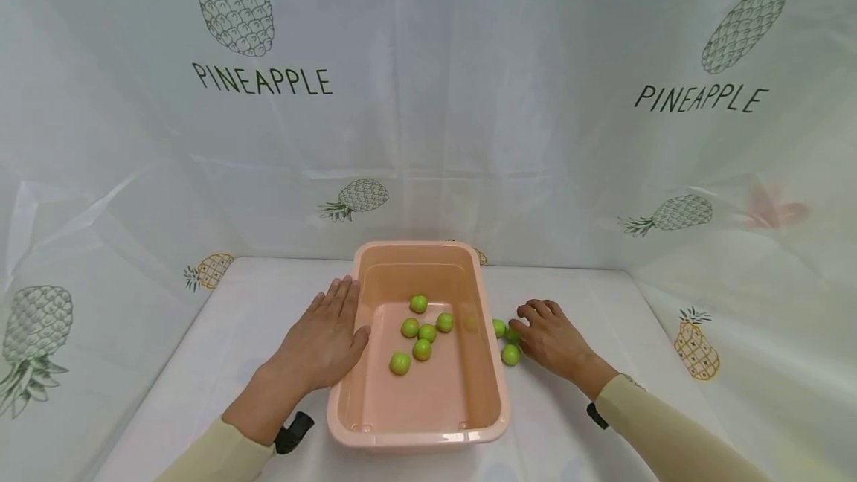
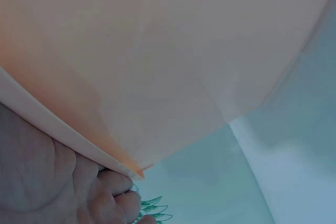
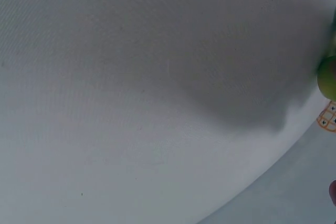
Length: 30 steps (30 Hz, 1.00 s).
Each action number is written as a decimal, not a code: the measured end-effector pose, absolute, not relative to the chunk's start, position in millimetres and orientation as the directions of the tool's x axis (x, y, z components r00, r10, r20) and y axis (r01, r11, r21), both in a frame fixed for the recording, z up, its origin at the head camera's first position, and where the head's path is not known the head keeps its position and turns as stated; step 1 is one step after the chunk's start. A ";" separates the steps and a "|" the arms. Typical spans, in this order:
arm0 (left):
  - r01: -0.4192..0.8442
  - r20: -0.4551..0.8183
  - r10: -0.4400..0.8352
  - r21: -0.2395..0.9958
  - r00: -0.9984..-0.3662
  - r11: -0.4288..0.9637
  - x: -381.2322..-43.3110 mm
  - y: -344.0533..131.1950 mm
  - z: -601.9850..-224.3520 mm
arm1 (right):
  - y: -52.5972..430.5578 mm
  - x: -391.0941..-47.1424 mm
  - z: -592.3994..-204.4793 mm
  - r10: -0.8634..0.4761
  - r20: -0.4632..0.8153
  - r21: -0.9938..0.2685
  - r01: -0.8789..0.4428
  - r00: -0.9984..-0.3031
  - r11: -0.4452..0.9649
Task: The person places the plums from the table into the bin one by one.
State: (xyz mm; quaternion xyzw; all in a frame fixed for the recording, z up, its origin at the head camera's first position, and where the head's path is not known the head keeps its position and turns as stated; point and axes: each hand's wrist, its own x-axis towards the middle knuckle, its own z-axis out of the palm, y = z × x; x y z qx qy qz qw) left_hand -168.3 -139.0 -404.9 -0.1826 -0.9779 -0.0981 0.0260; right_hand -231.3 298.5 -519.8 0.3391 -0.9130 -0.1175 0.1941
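Observation:
A peach-coloured plastic basin (image 1: 428, 402) stands on the table, several small round green fruits (image 1: 422, 349) lying inside. My left hand (image 1: 320, 337) rests flat along its left rim, fingers straight and together; the left wrist view shows the palm (image 2: 37, 171) against the basin's wall (image 2: 173, 61). To the basin's right, my right hand (image 1: 552, 341) reaches down with bent fingers over a green fruit (image 1: 513, 335) partly hidden by it. I cannot tell whether the fingers grip that fruit. Two more fruits show beside it, one nearer me (image 1: 511, 355) and one by the basin (image 1: 499, 328).
A white cloth covers the table (image 1: 569, 422). Pale sheeting printed with pineapples (image 1: 428, 95) hangs behind and at both sides. In the right wrist view, a green fruit (image 3: 327, 80) shows at the right edge, with shadow over the cloth (image 3: 131, 129).

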 end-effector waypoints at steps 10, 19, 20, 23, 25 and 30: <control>0.355 0.096 0.343 0.182 -0.935 0.917 -168.0 -138.2 -406.2 | 309.9 -233.4 -523.0 -0.629 0.345 0.347 -0.528 -0.697 0.775; 0.360 0.091 0.349 0.178 -0.933 0.916 -167.0 -139.2 -404.6 | 317.5 -231.0 -523.3 -0.550 0.326 0.340 -0.448 -0.769 0.827; 0.359 0.092 0.348 0.179 -0.933 0.916 -167.0 -139.3 -404.6 | 317.7 -230.9 -523.8 -0.550 0.325 0.333 -0.451 -0.770 0.828; 0.360 0.096 0.348 0.178 -0.933 0.916 -167.2 -139.1 -404.7 | 317.6 -230.9 -525.6 -0.554 0.321 0.321 -0.463 -0.768 0.827; 0.362 0.100 0.349 0.177 -0.932 0.915 -167.4 -138.8 -405.1 | 317.0 -231.0 -527.1 -0.554 0.321 0.307 -0.469 -0.768 0.828; 0.367 0.109 0.352 0.180 -0.930 0.913 -167.6 -138.3 -405.8 | 314.5 -232.5 -531.8 -0.549 0.327 0.256 -0.487 -0.769 0.835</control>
